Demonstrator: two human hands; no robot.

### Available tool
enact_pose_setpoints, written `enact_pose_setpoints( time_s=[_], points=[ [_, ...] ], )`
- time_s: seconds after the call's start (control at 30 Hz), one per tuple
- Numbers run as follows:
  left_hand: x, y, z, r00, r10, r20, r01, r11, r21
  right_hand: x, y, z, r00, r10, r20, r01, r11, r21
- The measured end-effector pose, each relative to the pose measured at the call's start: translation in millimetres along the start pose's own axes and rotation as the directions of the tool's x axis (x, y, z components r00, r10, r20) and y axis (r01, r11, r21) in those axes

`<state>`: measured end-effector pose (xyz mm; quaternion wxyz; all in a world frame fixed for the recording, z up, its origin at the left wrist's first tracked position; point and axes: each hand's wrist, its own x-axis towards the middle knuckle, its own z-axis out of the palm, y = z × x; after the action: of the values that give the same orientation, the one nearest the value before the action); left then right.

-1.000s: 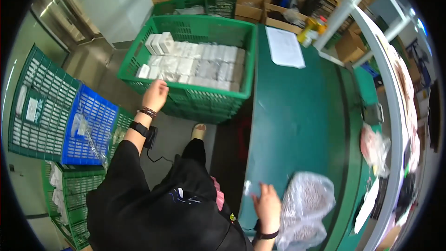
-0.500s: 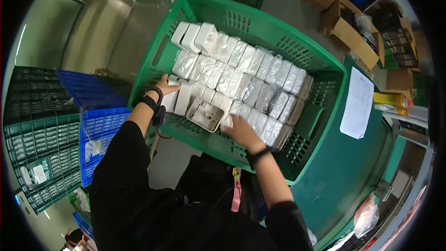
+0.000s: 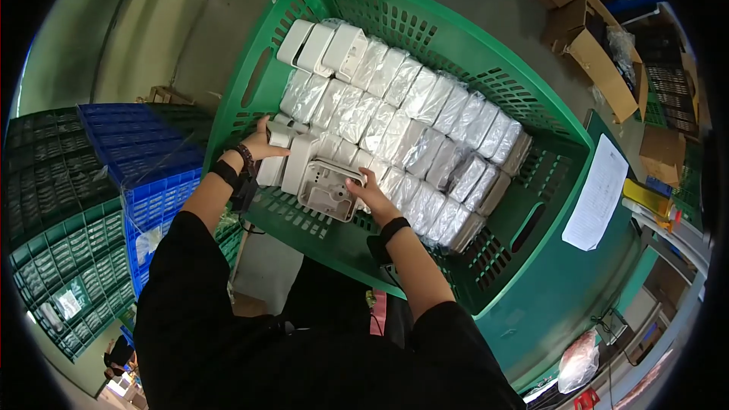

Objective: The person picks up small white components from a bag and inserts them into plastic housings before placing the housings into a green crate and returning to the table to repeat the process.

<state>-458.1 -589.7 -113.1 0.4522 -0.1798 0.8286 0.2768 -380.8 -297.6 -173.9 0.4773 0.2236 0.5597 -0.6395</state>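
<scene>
A large green plastic crate point(image 3: 342, 239) holds rows of white plastic housings, many wrapped in clear film point(image 3: 383, 133). At the near left end of the front row, my left hand point(image 3: 260, 148) curves around an unwrapped white housing point(image 3: 271, 173), thumb over its top. Beside it stands another white housing point(image 3: 298, 167). An open-faced white housing point(image 3: 323, 191) shows its moulded inside with ribs and posts. My right hand point(image 3: 372, 196) grips the right wall of that one, thumb on the inner side. Some of the fingers of both hands are hidden.
Three bare white housings point(image 3: 323, 49) stand at the crate's far left corner. Blue crates point(image 3: 163, 190) and dark green crates point(image 3: 76, 258) are stacked at left. On the green surface at right lies a paper sheet point(image 3: 598, 193). Cardboard boxes point(image 3: 596, 61) sit at the far right.
My right hand has moved left from above the wrapped housings onto the open-faced housing. My left hand stays at the row's left end. The view has shifted a little.
</scene>
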Motion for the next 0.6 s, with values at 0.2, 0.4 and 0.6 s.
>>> enact_pose_setpoints(
  time_s=[0.2, 0.4, 0.6],
  points=[
    [-9.0, 2.3, -12.8, 0.984, 0.175, -0.042, -0.178, 0.982, -0.069, 13.2, -4.2, 2.5, 0.988, -0.106, -0.117, 0.106, 0.994, -0.003],
    [-17.8, 3.8, -18.6, 0.975, 0.223, -0.026, -0.223, 0.948, -0.225, 8.0, -9.7, -6.2, 0.982, -0.184, -0.040, 0.188, 0.970, 0.151],
    [-14.8, 3.3, -11.5, 0.991, 0.007, -0.135, -0.030, 0.985, -0.170, 13.6, -11.9, 3.2, 0.998, -0.057, 0.040, 0.020, 0.786, 0.618]
  ],
)
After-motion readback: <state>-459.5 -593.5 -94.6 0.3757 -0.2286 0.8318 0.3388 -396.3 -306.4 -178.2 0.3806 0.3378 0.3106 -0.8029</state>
